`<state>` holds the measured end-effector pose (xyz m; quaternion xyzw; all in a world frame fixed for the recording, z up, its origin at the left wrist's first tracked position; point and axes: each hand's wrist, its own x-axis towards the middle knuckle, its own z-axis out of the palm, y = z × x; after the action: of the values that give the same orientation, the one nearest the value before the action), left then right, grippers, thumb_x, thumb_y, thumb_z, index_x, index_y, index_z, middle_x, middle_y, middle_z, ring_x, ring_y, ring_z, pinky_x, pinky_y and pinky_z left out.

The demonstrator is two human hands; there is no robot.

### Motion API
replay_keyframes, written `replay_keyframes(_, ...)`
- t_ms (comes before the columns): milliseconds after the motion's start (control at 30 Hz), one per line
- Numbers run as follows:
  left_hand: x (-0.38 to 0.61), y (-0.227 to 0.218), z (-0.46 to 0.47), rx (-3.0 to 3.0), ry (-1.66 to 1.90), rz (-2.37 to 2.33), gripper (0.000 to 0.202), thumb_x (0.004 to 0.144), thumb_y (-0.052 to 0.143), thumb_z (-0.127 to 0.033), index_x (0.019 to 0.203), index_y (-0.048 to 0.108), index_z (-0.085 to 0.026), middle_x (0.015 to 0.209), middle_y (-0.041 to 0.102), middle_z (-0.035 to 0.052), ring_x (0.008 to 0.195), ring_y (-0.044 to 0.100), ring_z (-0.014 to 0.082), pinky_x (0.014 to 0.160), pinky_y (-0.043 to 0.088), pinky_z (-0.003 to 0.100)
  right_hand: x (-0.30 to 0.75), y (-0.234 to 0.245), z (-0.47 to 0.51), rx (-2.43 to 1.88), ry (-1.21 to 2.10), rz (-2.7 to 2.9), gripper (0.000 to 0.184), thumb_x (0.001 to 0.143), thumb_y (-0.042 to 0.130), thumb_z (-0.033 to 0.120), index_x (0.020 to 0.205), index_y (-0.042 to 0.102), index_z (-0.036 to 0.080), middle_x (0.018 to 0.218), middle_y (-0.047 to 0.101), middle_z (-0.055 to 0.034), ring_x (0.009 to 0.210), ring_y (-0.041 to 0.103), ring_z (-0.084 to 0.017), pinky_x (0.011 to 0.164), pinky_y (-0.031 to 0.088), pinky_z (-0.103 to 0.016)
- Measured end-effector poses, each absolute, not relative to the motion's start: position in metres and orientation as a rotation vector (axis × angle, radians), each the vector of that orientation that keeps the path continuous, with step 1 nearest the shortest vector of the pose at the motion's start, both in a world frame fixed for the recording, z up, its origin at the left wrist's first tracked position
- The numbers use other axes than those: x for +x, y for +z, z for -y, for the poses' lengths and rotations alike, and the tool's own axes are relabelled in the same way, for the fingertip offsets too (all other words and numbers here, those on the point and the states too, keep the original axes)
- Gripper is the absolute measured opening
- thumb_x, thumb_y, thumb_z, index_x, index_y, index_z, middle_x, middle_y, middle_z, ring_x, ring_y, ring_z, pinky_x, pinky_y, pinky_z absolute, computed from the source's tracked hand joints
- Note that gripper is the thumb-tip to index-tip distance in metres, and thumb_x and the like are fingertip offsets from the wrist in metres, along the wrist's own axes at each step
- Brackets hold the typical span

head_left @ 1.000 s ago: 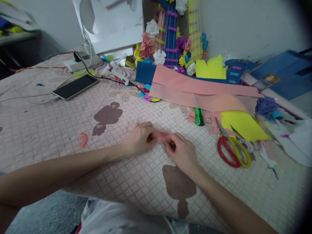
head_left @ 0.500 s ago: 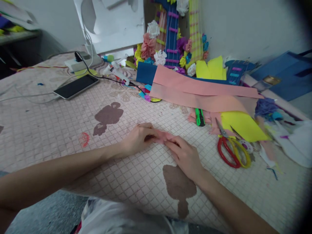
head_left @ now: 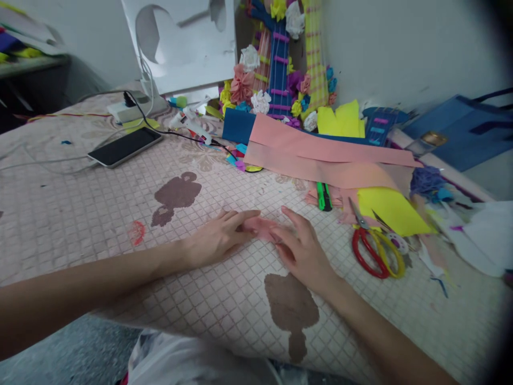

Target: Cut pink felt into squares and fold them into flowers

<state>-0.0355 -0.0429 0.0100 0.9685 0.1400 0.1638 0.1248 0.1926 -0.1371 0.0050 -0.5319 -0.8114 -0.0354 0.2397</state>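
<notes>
Between my hands, just above the patterned tablecloth, is a small, folded pink piece of paper or thin cloth; I cannot tell which. My left hand pinches its left end between thumb and fingers. At the other end, my right hand has its thumb and a finger against the piece, while its index finger is lifted away. Right of the hands lie scissors with red and yellow handles. Beyond them, a green box cutter rests partly under wide pink strips.
A glue gun, a phone and a white power strip with cords sit at the back left. Decorated paper guitars with paper flowers lean on the wall. Yellow sheets and scraps cover the right side.
My right index finger has lifted off the pink piece and spread from the others. My left fingers have straightened somewhat along the piece. The view has shifted slightly.
</notes>
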Motion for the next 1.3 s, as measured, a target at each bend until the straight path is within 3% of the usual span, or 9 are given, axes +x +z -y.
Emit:
replay_keyframes(67,-0.035,0.010,0.040,2.803,0.497,-0.374,0.031,0.089,0.047,-0.014,0.117,0.060,-0.020,0.147,0.033,0.0138,0.107,0.052,0.0237,0.092,0.043,0.043,0.194,0.006,0.134,-1.405,-0.002,2.265,0.035,0.084,0.046,0.010,0.116,0.054,0.020,0.131,0.050,-0.0129,0.127,0.040,-0.029,0.098,0.042,-0.052)
replay_keyframes(233,-0.035,0.006,0.032,2.761,0.510,-0.218,0.031,0.089,0.047,-0.012,0.116,0.060,-0.020,0.128,0.056,0.0098,0.111,0.052,0.0223,0.094,0.043,0.041,0.198,0.008,0.134,-1.320,0.046,2.354,0.029,0.088,0.045,0.011,0.114,0.055,0.019,0.116,0.063,-0.0098,0.113,0.053,-0.023,0.098,0.043,-0.047)
replay_keyframes(433,-0.032,0.010,0.028,2.795,0.513,-0.197,0.025,0.090,0.049,-0.019,0.112,0.060,-0.018,0.124,0.060,0.0101,0.120,0.048,0.0239,0.101,0.038,0.042,0.200,0.007,0.130,-1.272,-0.107,2.475,0.027,0.090,0.044,0.010,0.112,0.058,0.018,0.110,0.066,-0.0091,0.108,0.056,-0.022,0.100,0.039,-0.046)
replay_keyframes(533,-0.029,0.013,0.027,2.811,0.492,-0.181,0.028,0.089,0.054,-0.026,0.114,0.058,-0.015,0.120,0.062,0.0110,0.116,0.052,0.0240,0.101,0.038,0.042,0.200,0.005,0.127,-1.258,-0.114,2.491,0.026,0.090,0.044,0.010,0.107,0.061,0.019,0.108,0.067,-0.0076,0.106,0.057,-0.022,0.100,0.039,-0.045)
replay_keyframes(700,-0.020,0.013,0.029,2.672,0.578,-0.342,0.024,0.090,0.049,-0.020,0.110,0.061,-0.017,0.107,0.066,0.0084,0.103,0.059,0.0198,0.092,0.044,0.037,0.197,0.006,0.123,-1.343,0.135,2.202,0.018,0.088,0.047,0.013,0.097,0.061,0.021,0.098,0.068,-0.0060,0.096,0.059,-0.020,0.089,0.045,-0.040)
replay_keyframes(800,-0.013,0.014,0.026,2.517,0.624,-0.492,0.020,0.088,0.047,-0.016,0.095,0.066,-0.016,0.089,0.067,0.0057,0.085,0.060,0.0159,0.078,0.047,0.029,0.194,0.011,0.119,-1.454,0.333,2.013,0.014,0.087,0.048,0.015,0.091,0.060,0.021,0.087,0.066,-0.0040,0.085,0.059,-0.018,0.078,0.047,-0.034)
replay_keyframes(933,-0.003,0.019,0.016,2.405,0.547,-0.696,0.016,0.081,0.052,-0.015,0.078,0.068,-0.016,0.072,0.063,0.0020,0.067,0.055,0.0117,0.060,0.041,0.022,0.192,0.015,0.108,-1.552,0.406,1.895,0.011,0.085,0.050,0.018,0.080,0.059,0.021,0.080,0.061,-0.0030,0.078,0.056,-0.018,0.067,0.045,-0.030)
replay_keyframes(1300,0.005,0.018,0.008,2.315,0.367,-0.952,0.012,0.070,0.057,-0.016,0.081,0.062,-0.017,0.065,0.062,-0.0018,0.056,0.053,0.0102,0.051,0.034,0.021,0.199,0.011,0.093,-1.698,0.515,1.915,0.006,0.080,0.056,0.015,0.078,0.057,0.020,0.072,0.057,0.0010,0.071,0.054,-0.015,0.063,0.041,-0.028)
